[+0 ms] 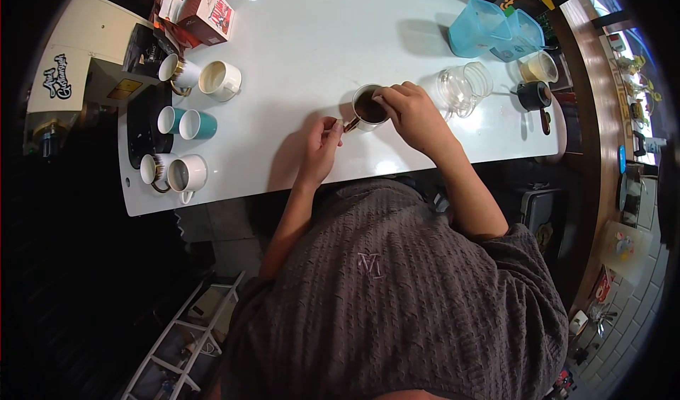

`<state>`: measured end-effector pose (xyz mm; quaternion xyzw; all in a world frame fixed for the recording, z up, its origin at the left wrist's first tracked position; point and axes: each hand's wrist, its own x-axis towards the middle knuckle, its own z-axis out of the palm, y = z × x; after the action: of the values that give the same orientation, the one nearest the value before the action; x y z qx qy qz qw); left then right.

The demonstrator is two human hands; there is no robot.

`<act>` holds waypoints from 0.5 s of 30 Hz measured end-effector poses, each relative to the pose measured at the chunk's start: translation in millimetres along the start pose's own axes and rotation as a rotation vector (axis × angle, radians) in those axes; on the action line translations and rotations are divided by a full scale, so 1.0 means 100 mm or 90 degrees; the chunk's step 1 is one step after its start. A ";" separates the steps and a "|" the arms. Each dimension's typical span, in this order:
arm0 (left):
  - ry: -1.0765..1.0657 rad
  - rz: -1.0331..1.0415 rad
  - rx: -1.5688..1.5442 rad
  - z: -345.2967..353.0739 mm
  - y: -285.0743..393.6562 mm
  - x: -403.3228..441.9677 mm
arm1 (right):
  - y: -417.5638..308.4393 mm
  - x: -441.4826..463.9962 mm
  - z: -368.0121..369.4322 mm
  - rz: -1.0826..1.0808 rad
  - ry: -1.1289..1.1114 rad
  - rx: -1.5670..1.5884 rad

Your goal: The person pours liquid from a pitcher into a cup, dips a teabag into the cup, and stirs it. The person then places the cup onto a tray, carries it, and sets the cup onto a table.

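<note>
A white mug point(367, 125) with dark brown liquid inside stands upright near the middle of the white table. My left hand point(324, 149) pinches the mug's gold-coloured handle point(352, 124) from the left. Above the mug's right rim, my right hand point(413, 113) has its fingers closed and pointing down toward the liquid. Whatever those fingers hold, if anything, is hidden by the hand. Just right of that hand is a clear glass vessel point(464, 88).
Several white mugs point(220, 80) and two teal cups point(200, 124) line the table's left side, near a red-and-white box point(207, 14). Light-blue containers point(476, 30) stand at the back right. A black cup-shaped tool point(533, 96) with a brown handle lies near the right edge.
</note>
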<state>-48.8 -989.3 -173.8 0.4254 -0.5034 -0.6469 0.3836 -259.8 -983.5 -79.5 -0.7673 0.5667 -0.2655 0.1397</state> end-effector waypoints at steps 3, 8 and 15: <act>0.001 -0.005 -0.002 0.00 -0.03 0.01 | 0.01 -0.01 0.04 -0.039 0.051 0.021; -0.003 -0.003 -0.035 -0.01 -0.09 0.03 | -0.14 -0.12 -0.25 -0.106 0.158 -0.011; -0.048 -0.014 0.011 0.02 0.00 0.07 | -0.12 -0.50 -0.06 -0.200 0.307 0.016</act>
<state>-52.8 -995.0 -174.9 0.4093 -0.5182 -0.6626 0.3534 -264.9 -932.0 -81.1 -0.7587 0.4546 -0.4655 -0.0322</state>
